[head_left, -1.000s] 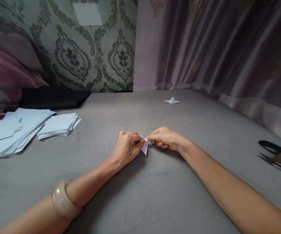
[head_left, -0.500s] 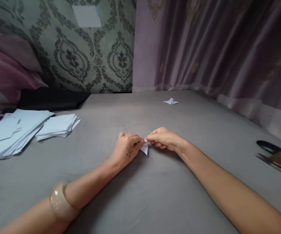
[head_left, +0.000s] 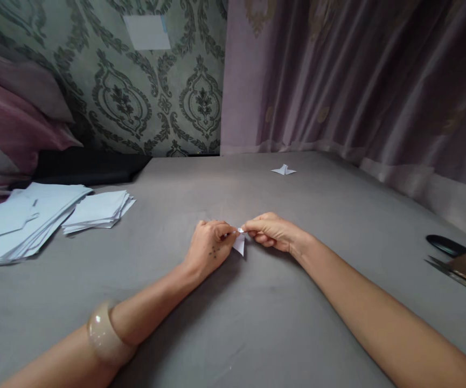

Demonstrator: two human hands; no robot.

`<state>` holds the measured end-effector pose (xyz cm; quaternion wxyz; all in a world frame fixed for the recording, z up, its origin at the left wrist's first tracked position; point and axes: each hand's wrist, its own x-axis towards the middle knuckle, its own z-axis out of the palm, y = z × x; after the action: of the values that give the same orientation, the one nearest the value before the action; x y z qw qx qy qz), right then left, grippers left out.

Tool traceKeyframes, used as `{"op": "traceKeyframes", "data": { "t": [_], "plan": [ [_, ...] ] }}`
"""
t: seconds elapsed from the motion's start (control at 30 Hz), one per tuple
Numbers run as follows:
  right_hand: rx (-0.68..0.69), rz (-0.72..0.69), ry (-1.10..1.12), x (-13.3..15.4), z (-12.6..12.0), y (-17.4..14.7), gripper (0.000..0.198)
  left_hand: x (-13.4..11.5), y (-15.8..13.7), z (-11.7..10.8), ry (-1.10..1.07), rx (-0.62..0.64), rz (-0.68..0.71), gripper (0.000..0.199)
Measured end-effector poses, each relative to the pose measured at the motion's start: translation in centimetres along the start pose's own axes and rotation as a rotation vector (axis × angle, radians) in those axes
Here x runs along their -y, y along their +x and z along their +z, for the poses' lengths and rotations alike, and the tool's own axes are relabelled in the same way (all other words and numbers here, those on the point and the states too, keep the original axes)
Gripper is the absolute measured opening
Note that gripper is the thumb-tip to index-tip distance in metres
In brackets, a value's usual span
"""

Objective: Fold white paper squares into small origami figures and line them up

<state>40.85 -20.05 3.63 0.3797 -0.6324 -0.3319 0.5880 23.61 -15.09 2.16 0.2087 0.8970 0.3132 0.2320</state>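
Observation:
A small piece of folded white paper (head_left: 239, 245) is pinched between my two hands above the middle of the table. My left hand (head_left: 212, 241) grips it from the left, fingers closed, with a pointed white flap hanging below the fingertips. From the right, my right hand (head_left: 272, 230) pinches the paper's upper tip between thumb and forefinger. Much of the paper is hidden behind the fingers. Farther back on the table rests a folded white paper figure (head_left: 284, 170) with pointed ends spread to both sides.
On the left lie a stack of large white sheets (head_left: 50, 207) and a pile of smaller paper pieces (head_left: 97, 210). Behind them is a black folded cloth or case (head_left: 91, 166). Scissors (head_left: 451, 269) and a black-handled object (head_left: 446, 245) lie at the right on the grey table (head_left: 297, 312).
The fingertips have shifted slightly on the folded paper, and a little more of its white tip shows between them. Both hands keep their hold; the view has tilted very slightly.

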Motion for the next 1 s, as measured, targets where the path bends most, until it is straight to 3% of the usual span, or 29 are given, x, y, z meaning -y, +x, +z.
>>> {"op": "traceKeyframes", "data": {
  "t": [0.13,0.33,0.47,0.6,0.7,0.83,1.0],
  "plan": [
    [-0.070,-0.015,0.113,0.0,0.0,0.1,0.016,0.1,0.1,-0.1,-0.029,-0.033,-0.062,0.021],
    [-0.142,-0.039,0.205,-0.1,0.1,0.0,0.011,0.3,0.3,-0.5,-0.083,-0.181,-0.268,0.023],
    [-0.154,-0.081,0.151,-0.5,0.2,0.0,0.015,-0.1,0.0,-0.7,-0.117,-0.094,-0.269,0.032],
    [-0.163,-0.122,0.091,-0.9,0.4,0.0,0.016,0.3,-0.3,-1.3,-0.067,-0.126,-0.245,0.036],
    [-0.170,-0.185,-0.062,-1.3,0.8,-0.4,0.014,1.7,0.0,-1.6,-0.011,-0.134,-0.218,0.042],
    [-0.264,-0.393,-0.501,-2.0,1.5,-1.3,0.014,3.7,0.6,-1.4,0.058,-0.035,-0.096,0.038],
    [-0.396,-0.564,-0.878,-2.3,1.7,-2.2,0.011,4.1,0.7,-1.1,0.078,-0.003,-0.041,0.033]
  ]
}}
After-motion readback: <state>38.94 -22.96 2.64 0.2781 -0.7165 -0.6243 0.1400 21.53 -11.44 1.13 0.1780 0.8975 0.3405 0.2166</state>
